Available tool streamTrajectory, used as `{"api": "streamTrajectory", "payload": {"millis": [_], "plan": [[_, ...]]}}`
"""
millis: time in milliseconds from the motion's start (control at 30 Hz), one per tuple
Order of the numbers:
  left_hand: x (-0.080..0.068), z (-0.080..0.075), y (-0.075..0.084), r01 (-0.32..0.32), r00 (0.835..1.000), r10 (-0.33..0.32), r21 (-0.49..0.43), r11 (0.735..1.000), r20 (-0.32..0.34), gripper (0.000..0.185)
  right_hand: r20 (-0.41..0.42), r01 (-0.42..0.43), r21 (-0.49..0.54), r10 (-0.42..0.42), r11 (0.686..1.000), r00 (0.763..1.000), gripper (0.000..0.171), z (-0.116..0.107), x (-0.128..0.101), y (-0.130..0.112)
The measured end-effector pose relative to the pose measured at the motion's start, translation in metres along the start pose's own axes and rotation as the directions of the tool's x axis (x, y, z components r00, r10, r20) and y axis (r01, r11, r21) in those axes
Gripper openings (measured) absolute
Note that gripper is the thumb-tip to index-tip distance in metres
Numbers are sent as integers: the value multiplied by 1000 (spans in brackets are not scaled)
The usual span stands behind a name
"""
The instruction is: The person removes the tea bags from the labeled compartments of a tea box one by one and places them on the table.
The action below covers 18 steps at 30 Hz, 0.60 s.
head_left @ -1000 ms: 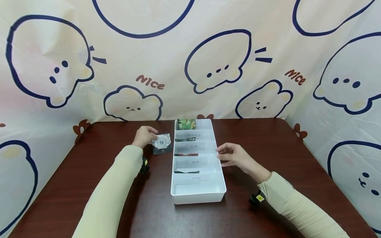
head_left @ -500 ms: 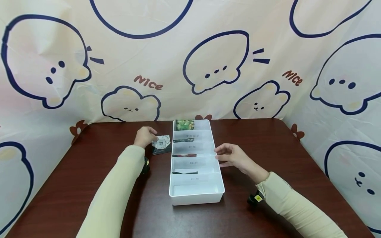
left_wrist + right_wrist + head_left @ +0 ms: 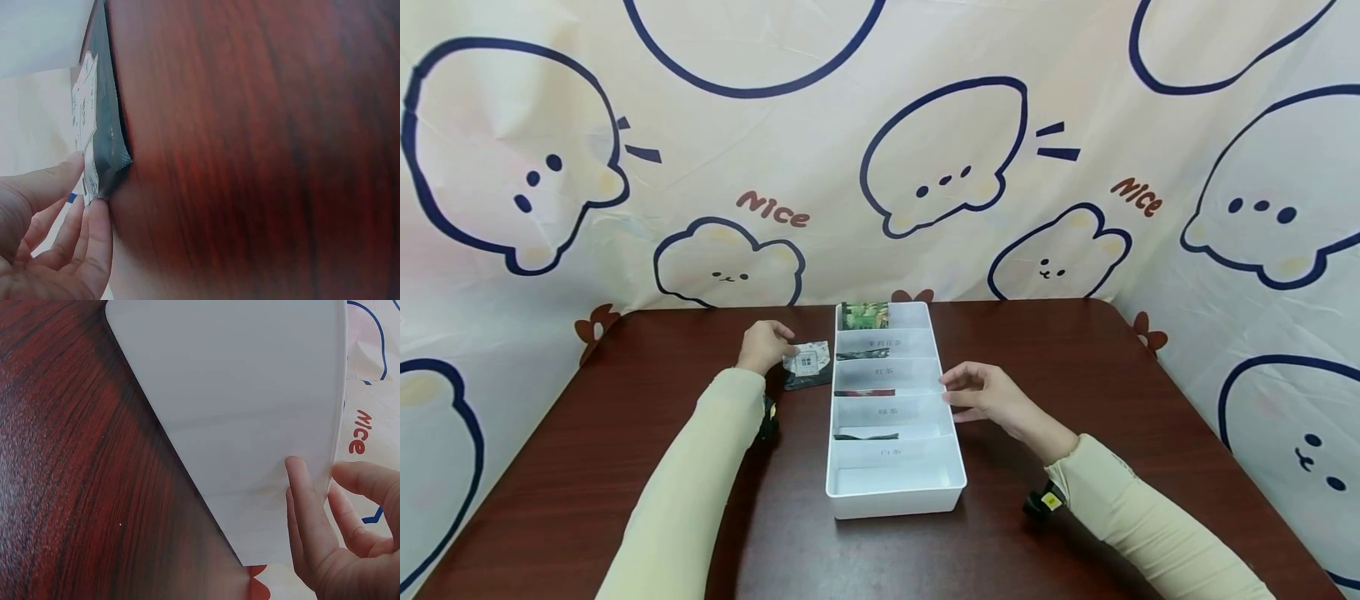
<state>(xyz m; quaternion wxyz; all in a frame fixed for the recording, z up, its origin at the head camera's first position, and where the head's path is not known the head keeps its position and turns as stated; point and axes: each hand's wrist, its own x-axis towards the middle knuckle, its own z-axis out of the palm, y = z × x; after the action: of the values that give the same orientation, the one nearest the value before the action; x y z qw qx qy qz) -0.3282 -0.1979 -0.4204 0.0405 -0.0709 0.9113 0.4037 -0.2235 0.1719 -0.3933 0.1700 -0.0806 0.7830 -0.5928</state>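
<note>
Near the table's [image 3: 625,467] far edge, left hand [image 3: 763,345] pinches a packet [image 3: 807,364] beside the white tray [image 3: 891,498] — right hand [image 3: 988,393], fingers relaxed, touches the tray's right wall.

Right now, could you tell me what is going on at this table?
A person sits at a dark wooden table with a white divided tray in front of them. Their left hand pinches a small black-and-white packet that rests on the table just left of the tray. Their right hand touches the tray's right wall. Several compartments already hold packets and carry labels; the nearest compartment looks empty.
</note>
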Motion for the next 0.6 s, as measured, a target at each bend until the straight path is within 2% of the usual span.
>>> {"api": "streamTrajectory", "payload": {"millis": [367,500,600], "plan": [[1,-5,-2,-9,1000,9,-22,1000,-6,28,2,6,-7,-6,1000,1000,36,0,2,1],[-2,-12,4,-35,999,36,-88,996,10,30,1,3,-2,-3,1000,1000,37,1,2,1],[-9,-19,15,-68,996,77,-173,983,50,34,-2,-3,3,3,1000,1000,37,1,1,0]]}}
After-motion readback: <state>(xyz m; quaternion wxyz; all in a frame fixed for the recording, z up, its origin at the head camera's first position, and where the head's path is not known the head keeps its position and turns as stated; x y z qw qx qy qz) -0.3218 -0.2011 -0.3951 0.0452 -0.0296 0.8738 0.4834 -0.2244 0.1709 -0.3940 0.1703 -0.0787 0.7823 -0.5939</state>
